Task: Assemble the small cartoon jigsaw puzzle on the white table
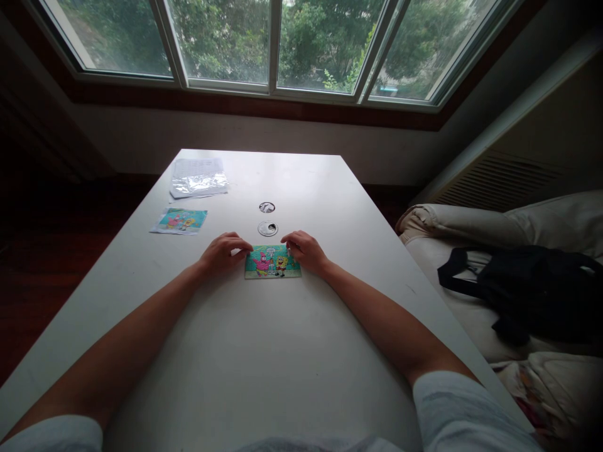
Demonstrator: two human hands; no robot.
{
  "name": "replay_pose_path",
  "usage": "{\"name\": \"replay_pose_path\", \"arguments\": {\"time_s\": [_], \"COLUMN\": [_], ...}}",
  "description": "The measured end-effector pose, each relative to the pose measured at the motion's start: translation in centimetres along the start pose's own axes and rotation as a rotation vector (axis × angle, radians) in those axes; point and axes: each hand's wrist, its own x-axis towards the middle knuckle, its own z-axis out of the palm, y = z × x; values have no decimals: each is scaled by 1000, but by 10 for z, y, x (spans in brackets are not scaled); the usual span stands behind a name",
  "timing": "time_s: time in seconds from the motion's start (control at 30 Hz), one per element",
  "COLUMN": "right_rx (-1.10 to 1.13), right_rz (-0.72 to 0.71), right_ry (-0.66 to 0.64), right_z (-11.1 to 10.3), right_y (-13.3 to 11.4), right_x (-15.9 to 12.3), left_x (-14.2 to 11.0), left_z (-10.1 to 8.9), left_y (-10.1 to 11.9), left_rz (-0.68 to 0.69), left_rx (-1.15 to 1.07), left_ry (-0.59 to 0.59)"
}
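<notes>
A small rectangular jigsaw puzzle (272,266) with a bright cartoon picture lies on the white table (264,351) in front of me. At its upper left corner, the closed fingers of my left hand (223,253) grip the edge. My right hand (307,250) holds the upper right corner the same way, fingers bent over the edge. Two round metallic discs (267,228) lie just beyond the puzzle, one behind the other. To the left is a paper sheet (181,221) printed with a similar cartoon picture.
Papers in a clear plastic sleeve (198,178) lie at the table's far left. Right of the table stands a pale sofa (433,251) with a dark bag (532,289) on it. A wide window (271,47) is in the wall beyond the table.
</notes>
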Motion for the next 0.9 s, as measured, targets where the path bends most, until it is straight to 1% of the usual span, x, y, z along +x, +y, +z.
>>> {"name": "replay_pose_path", "arguments": {"time_s": [0.1,0.2,0.33,0.4,0.5,0.67,0.9], "right_rx": [-9,-28,-42,-42,-41,-42,-54], "right_rz": [-7,-2,-1,-7,-12,-23,-37], "right_ry": [-18,-34,-41,-43,-46,-42,-16], "right_z": [-2,-2,-2,-2,-1,-2,-1], "right_y": [-2,-4,-4,-3,-3,-4,-4], "right_x": [0,1,1,1,0,0,1], "left_x": [0,1,0,-1,-2,-2,-2], "left_z": [0,-1,-4,-5,-6,-6,-6], "left_y": [-1,-4,-15,-20,-23,-21,-20], "left_rz": [-24,-57,-150,-159,-130,-112,-81], "left_rx": [-7,2,52,76,101,107,111], "left_ry": [12,84,176,160,104,55,28]}}
